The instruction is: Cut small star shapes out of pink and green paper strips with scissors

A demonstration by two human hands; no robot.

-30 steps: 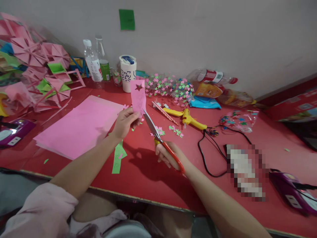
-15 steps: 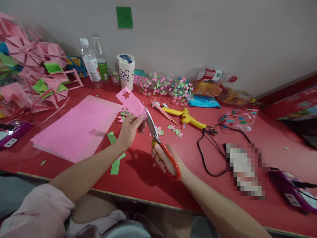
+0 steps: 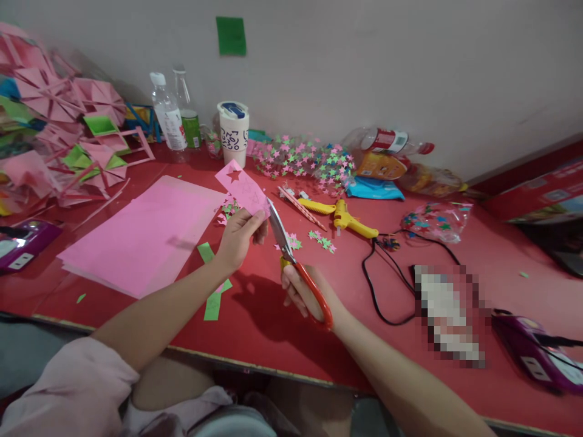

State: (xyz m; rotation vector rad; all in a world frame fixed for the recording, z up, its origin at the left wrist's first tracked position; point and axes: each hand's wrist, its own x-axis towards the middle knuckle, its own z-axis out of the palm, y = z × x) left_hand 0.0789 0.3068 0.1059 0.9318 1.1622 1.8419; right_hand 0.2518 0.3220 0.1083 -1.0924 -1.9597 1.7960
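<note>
Between the thumb and fingers of my left hand (image 3: 239,240) is a strip of pink paper (image 3: 241,188). A star-shaped hole shows near its far end, and faint star outlines are drawn on it. My right hand (image 3: 303,288) grips a pair of scissors (image 3: 312,294) with red and yellow handles. The blades point up and to the left, their tips at the strip's right edge; whether they cut into it I cannot tell. Beneath the left wrist lie green paper strips (image 3: 212,306). Small pink and green paper stars (image 3: 322,240) are scattered beyond the scissors.
Pink paper sheets (image 3: 146,237) lie on the left of the red table (image 3: 268,340). Folded paper pieces (image 3: 68,127) are heaped behind. Bottles (image 3: 169,118), a white cup (image 3: 234,139) and star-filled plastic (image 3: 305,159) line the wall. A yellow glue gun (image 3: 353,221) and black cord lie right.
The hands, paper strip and scissors keep nearly the same pose. The whole view has shifted very slightly.
</note>
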